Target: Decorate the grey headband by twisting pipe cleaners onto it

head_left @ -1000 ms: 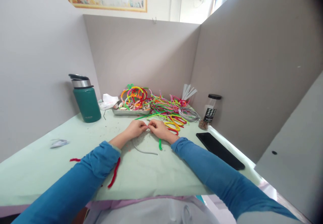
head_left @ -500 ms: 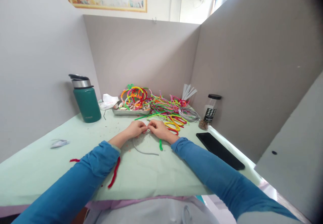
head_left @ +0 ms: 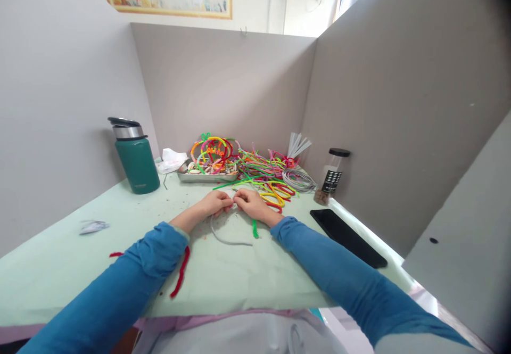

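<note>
My left hand (head_left: 217, 203) and my right hand (head_left: 250, 204) meet over the middle of the table, thumbs and fingers pinched close together. From beneath my left hand a thin grey wire (head_left: 229, 243) curves down and right onto the cloth. What lies between the fingertips is tiny and mostly covered. A short green pipe cleaner (head_left: 255, 229) lies just below my right wrist. By my left forearm is a dark red pipe cleaner (head_left: 181, 272), and another red piece (head_left: 116, 254) shows on the sleeve's far side.
Behind my hands stand a metal tray (head_left: 207, 178) with bent pipe-cleaner shapes, a heap of coloured pipe cleaners (head_left: 263, 165) and a grey wire coil (head_left: 299, 181). A green bottle (head_left: 138, 165) is left; a jar (head_left: 331, 178) and black phone-like slab (head_left: 347, 237) are right. Partitions enclose the table.
Both hands stay pinched together at nearly the same place. The left hand and forearm have shifted very slightly, and the grey wire's free end has moved a touch right.
</note>
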Motion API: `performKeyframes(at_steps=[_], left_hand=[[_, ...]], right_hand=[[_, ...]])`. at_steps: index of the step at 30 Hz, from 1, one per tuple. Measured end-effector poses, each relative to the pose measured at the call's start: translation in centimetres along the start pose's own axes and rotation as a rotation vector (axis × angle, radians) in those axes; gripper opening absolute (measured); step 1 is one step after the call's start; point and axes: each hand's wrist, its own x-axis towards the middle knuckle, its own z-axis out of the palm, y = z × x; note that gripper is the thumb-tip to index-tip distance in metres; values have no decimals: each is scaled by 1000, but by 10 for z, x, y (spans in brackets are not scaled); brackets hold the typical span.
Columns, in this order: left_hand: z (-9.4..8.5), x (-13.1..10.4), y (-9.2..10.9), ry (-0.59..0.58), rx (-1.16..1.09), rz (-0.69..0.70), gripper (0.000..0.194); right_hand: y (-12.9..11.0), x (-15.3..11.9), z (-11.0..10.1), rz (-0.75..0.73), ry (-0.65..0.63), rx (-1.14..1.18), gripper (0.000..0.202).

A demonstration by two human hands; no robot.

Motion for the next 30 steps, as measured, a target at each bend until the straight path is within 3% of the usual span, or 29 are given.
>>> performKeyframes(at_steps=[4, 16, 23, 30], left_hand=[[1, -1, 2, 10, -27, 4, 27], [1, 0, 4, 185, 257, -28, 32], [0, 0, 6, 237, 423, 49, 34], [0, 2, 3, 283, 448, 100, 28]], right_hand=[[0, 0, 0, -11, 2, 3, 12], [-2, 1, 0, 35, -13, -25, 8], [1, 3, 2, 37, -8, -74, 9], [-1, 2, 2, 29, 0, -99, 10]])
